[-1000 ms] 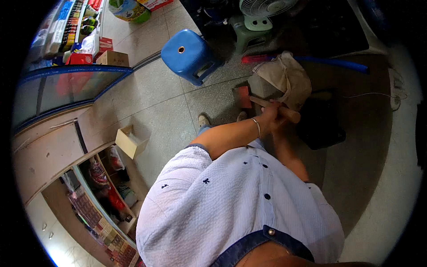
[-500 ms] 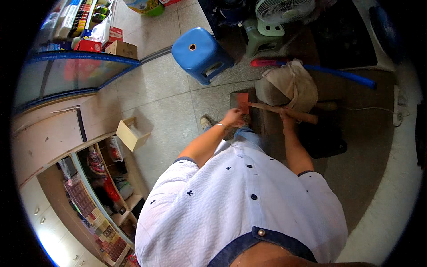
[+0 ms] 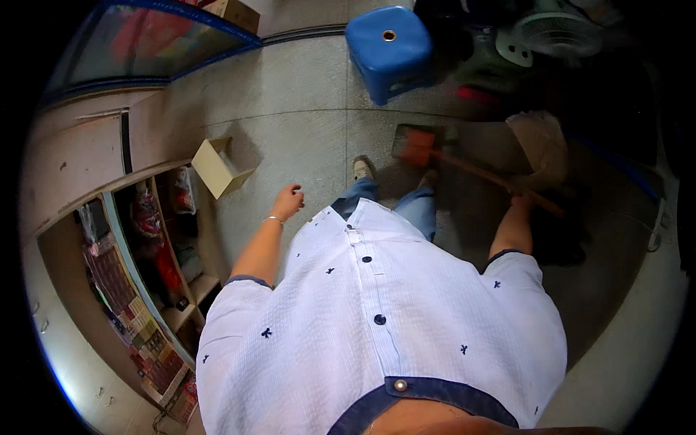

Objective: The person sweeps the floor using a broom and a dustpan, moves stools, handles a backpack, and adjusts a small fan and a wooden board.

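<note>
My right hand (image 3: 519,202) is closed round the wooden handle of a long-handled tool (image 3: 475,169). Its flat orange-red head (image 3: 418,147) points to the left, over a dark square patch on the floor. I cannot make out the tool's exact kind. Out to the left, my left hand (image 3: 289,203) hangs over the floor, holding nothing, its fingers loosely apart. A beige cloth-like bundle (image 3: 540,148) lies just beyond my right hand and the handle.
A blue plastic stool (image 3: 389,51) stands ahead. An open carton (image 3: 217,170) sits on the floor at left, beside shelves of goods (image 3: 141,326). A blue-framed glass case (image 3: 159,43) is at far left. A fan (image 3: 557,35) stands at far right.
My left hand has moved away from the tool's head, out to the left. The right hand still holds the handle. The whole view has shifted, and the right side looks darker.
</note>
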The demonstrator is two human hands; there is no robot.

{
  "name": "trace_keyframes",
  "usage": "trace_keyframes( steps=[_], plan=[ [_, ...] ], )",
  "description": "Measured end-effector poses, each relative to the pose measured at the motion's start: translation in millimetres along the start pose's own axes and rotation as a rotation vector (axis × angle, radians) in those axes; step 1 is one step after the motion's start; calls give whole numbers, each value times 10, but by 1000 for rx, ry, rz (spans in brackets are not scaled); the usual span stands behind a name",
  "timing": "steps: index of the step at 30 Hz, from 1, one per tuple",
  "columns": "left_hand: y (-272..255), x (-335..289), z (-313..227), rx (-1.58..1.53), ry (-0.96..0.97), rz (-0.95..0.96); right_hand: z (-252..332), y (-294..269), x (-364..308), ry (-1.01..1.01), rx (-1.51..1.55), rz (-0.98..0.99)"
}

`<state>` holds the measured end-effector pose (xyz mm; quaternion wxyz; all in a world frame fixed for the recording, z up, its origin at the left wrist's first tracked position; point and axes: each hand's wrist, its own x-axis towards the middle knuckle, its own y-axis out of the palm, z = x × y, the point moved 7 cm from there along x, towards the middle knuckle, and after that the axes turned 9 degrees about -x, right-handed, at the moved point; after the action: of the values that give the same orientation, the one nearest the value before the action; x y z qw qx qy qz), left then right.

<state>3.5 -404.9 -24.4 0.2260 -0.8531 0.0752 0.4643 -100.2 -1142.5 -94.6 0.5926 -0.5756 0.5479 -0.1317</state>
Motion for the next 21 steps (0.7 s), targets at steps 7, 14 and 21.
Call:
trace_keyframes(
  steps=[7,14,21],
  plan=[
    [-1124,-302,936,-50,-205,-197,83,-99,-519,370,601,207],
    [-768,-37,175,96,-43,24,653,98,-685,603,1595,146],
    [-792,641,-1140,285,264,32,1884,-199,-338,114,1047,287]
  ],
)
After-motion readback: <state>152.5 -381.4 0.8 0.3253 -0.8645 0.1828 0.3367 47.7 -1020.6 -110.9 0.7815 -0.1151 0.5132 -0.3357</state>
